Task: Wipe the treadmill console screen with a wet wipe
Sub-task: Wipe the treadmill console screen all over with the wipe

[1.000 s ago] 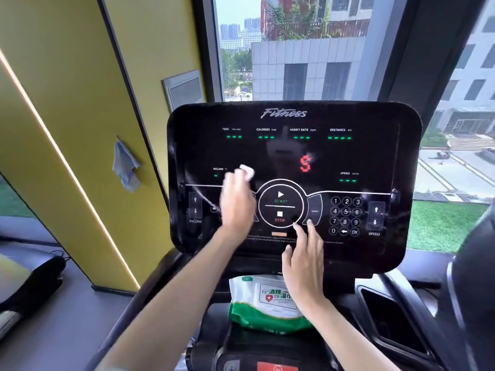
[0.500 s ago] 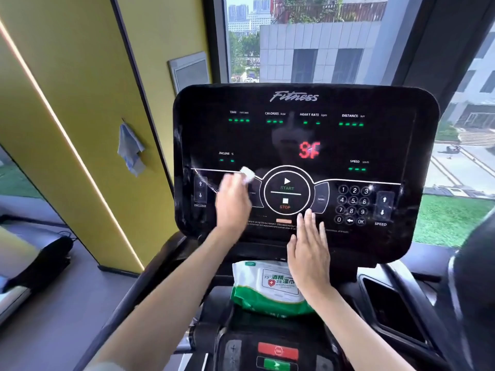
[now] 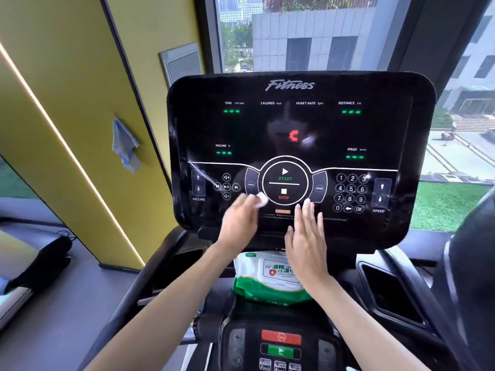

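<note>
The treadmill console screen (image 3: 254, 129) stands upright at the far middle of the scene, a glossy black panel with green readouts, a red figure at its centre and a round START/STOP control low in the middle. A pale streak crosses the glass at its left, near the INCLINE arrows.

The wet wipe (image 3: 262, 201), a small white wad, lies against the screen just left of the STOP mark, at the lower left rim of the round control. The left hand (image 3: 238, 223) holds it at the fingertips with the fingers bent over it; the hand is blurred, so the exact grip cannot be told.

The right hand (image 3: 308, 236) is flat and spread only a little, fingers straight and close together. Its fingertips rest on the lower part of the panel, just right of and below the STOP mark, and it holds nothing.

Below the console, between the two forearms, a green and white pack of wipes (image 3: 265, 279) sits on the treadmill's ledge, partly behind the right wrist. Nearer still is a lower control panel (image 3: 281, 344) with a red and a green button.

At the left, a blue cloth (image 3: 124, 145) hangs on the yellow wall (image 3: 67, 103). Behind the console a window (image 3: 321, 36) shows buildings and grass.
</note>
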### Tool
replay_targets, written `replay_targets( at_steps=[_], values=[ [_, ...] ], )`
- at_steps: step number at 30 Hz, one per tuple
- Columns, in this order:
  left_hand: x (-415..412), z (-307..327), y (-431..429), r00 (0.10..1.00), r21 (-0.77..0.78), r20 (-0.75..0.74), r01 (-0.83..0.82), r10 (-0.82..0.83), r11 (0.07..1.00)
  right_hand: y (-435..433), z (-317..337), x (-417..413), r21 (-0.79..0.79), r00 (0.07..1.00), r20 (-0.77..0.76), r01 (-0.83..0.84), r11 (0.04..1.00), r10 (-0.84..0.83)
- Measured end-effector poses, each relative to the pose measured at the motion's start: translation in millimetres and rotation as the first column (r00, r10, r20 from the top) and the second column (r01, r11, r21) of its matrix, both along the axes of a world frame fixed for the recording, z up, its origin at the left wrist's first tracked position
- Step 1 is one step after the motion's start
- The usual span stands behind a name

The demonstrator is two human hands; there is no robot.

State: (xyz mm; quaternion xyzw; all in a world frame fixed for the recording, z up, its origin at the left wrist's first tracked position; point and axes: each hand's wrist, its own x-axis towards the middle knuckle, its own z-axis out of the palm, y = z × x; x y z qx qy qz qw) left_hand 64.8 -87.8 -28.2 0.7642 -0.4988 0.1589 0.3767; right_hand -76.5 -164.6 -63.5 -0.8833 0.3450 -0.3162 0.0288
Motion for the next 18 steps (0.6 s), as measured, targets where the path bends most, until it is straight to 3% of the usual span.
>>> replay_targets(
  at_steps=[2,3,6,8,10,12,13,15,16,18],
  values=[
    [-11.2,-11.6,3.3,0.953,0.226,0.147,0.229,-0.265,0.947,0.9,-0.7,1.7,-0.002,1.0,-0.016,0.004,1.0,-0.004],
    [-3.2,-8.8,5.9,0.938,0.263,0.176,0.247,-0.298,0.933,1.5,-0.8,2.8,-0.004,1.0,-0.027,0.011,1.0,-0.011],
    [42.0,21.2,10.3,0.982,0.085,0.16,0.085,-0.097,0.993,3.9,0.3,6.3,0.011,0.999,-0.034,0.041,0.999,-0.04],
    [78.1,48.4,14.9,0.989,-0.094,-0.035,-0.147,0.144,0.985,4.6,0.4,8.7,0.023,0.998,-0.038,0.052,0.998,-0.051],
    [102.0,63.3,19.4,0.912,-0.173,-0.272,-0.361,0.308,0.916,5.2,-0.1,10.4,0.035,0.998,-0.043,0.051,0.998,-0.049],
    [95.4,56.1,18.9,0.89,-0.184,-0.291,-0.411,0.35,0.893,5.4,-1.1,11.0,0.037,0.998,-0.052,0.047,0.998,-0.045],
    [82.0,44.5,19.0,0.927,-0.161,-0.223,-0.339,0.301,0.927,5.0,-2.0,10.8,0.034,0.998,-0.056,0.044,0.998,-0.042],
    [47.7,15.7,22.1,0.997,0.015,-0.054,-0.046,0.047,0.999,4.1,-3.9,10.3,0.017,0.998,-0.053,0.032,0.999,-0.031],
    [35.4,2.1,25.5,0.995,0.132,0.002,0.098,-0.1,0.986,3.8,-4.8,10.3,0.01,0.998,-0.051,0.026,1.0,-0.025],
    [35.7,-5.0,30.2,0.976,0.219,0.052,0.197,-0.213,0.956,3.7,-5.6,10.4,0.001,0.998,-0.058,0.021,1.0,-0.021]
  ],
)
